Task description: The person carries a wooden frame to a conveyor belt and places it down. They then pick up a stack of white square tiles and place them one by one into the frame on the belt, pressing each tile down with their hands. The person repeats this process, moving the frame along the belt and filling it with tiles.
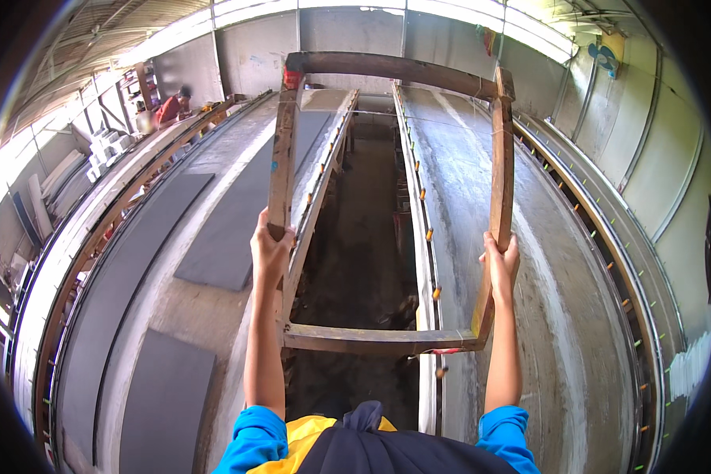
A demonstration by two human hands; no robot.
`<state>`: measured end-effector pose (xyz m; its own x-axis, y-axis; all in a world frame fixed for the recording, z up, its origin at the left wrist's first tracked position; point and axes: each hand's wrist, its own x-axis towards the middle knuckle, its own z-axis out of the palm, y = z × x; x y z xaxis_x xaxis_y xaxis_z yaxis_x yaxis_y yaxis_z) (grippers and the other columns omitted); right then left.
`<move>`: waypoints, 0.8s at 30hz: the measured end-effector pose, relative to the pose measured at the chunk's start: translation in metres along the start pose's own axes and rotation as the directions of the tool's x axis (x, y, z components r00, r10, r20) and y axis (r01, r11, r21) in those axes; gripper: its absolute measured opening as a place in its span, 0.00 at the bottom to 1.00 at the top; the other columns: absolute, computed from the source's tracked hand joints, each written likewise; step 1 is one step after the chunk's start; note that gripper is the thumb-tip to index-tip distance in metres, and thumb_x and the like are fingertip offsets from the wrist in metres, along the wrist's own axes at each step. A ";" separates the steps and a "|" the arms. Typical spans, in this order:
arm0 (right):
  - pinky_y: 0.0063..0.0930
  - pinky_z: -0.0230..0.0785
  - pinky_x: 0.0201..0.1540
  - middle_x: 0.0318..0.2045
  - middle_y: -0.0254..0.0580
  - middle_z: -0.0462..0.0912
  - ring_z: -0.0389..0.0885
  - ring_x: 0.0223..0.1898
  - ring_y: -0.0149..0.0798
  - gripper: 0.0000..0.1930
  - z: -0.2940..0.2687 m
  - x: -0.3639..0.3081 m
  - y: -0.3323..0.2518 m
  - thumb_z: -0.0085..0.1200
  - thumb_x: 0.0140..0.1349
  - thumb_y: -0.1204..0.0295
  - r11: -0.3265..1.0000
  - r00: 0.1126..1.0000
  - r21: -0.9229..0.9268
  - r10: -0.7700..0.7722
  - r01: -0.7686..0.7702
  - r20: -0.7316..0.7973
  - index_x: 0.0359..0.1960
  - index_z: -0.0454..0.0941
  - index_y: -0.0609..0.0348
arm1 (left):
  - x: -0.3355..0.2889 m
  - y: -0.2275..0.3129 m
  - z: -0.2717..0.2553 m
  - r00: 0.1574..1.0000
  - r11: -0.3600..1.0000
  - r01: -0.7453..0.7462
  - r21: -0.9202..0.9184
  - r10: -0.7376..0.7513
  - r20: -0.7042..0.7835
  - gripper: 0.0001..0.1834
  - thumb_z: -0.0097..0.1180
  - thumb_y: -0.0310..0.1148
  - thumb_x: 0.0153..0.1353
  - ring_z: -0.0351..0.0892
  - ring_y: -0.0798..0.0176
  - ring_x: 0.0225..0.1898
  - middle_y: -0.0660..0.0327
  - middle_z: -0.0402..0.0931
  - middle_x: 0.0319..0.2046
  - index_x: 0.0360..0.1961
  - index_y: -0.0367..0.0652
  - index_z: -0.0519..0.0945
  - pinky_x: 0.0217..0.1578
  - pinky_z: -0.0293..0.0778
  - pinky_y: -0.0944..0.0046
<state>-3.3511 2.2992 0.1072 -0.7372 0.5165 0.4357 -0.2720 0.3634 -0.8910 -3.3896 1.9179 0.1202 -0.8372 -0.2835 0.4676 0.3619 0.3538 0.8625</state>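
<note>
I hold a large rectangular wooden frame (383, 340) up in front of me, above the gap between two long tables. My left hand (270, 250) is closed round its left bar, and my right hand (502, 267) grips the right bar at about the same height. The wood is worn and stained, with a red patch at the far left corner and yellowish marks near the close right corner. A thin string crosses its far part. Through the frame I see the tables and floor; whether any fine mesh is stretched over it I cannot tell.
Dark grey sheets (168, 399) lie on the left table (166, 310). Small orange pegs (429, 235) line the inner edge of the right table (565, 347). A dark aisle (369, 213) runs between them. At the far left a person in red (168, 109) leans over; a blue fan (603, 58) hangs at right.
</note>
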 end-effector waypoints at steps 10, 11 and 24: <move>0.23 0.65 0.23 0.20 0.38 0.77 0.74 0.17 0.28 0.15 0.145 0.184 0.054 0.56 0.53 0.64 0.997 1.000 -0.076 -0.008 0.007 -0.014 0.35 0.69 0.62 | 0.207 -0.123 0.110 0.996 0.978 0.071 -0.198 -0.059 0.062 0.20 0.57 0.28 0.47 0.73 0.72 0.25 0.59 0.75 0.24 0.43 0.34 0.72 0.29 0.68 0.72; 0.23 0.65 0.22 0.21 0.39 0.77 0.74 0.16 0.29 0.16 0.160 0.201 0.059 0.57 0.53 0.63 0.994 0.999 -0.100 -0.034 0.034 -0.004 0.35 0.69 0.62 | 0.222 -0.128 0.112 0.997 0.979 0.072 -0.190 -0.065 0.043 0.20 0.57 0.28 0.47 0.72 0.71 0.24 0.60 0.75 0.23 0.43 0.34 0.71 0.27 0.68 0.72; 0.23 0.66 0.21 0.22 0.39 0.79 0.76 0.16 0.30 0.18 0.323 0.411 0.111 0.57 0.53 0.60 0.976 0.992 -0.196 -0.110 0.097 -0.057 0.36 0.70 0.62 | 0.438 -0.231 0.235 0.994 0.941 0.107 -0.322 -0.104 0.027 0.19 0.54 0.29 0.49 0.72 0.72 0.23 0.61 0.74 0.22 0.43 0.33 0.69 0.26 0.68 0.73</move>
<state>-3.8839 2.3015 0.1462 -0.6668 0.5166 0.5371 -0.2154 0.5563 -0.8026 -3.9364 1.9214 0.0805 -0.8811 -0.2949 0.3697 0.3825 0.0151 0.9238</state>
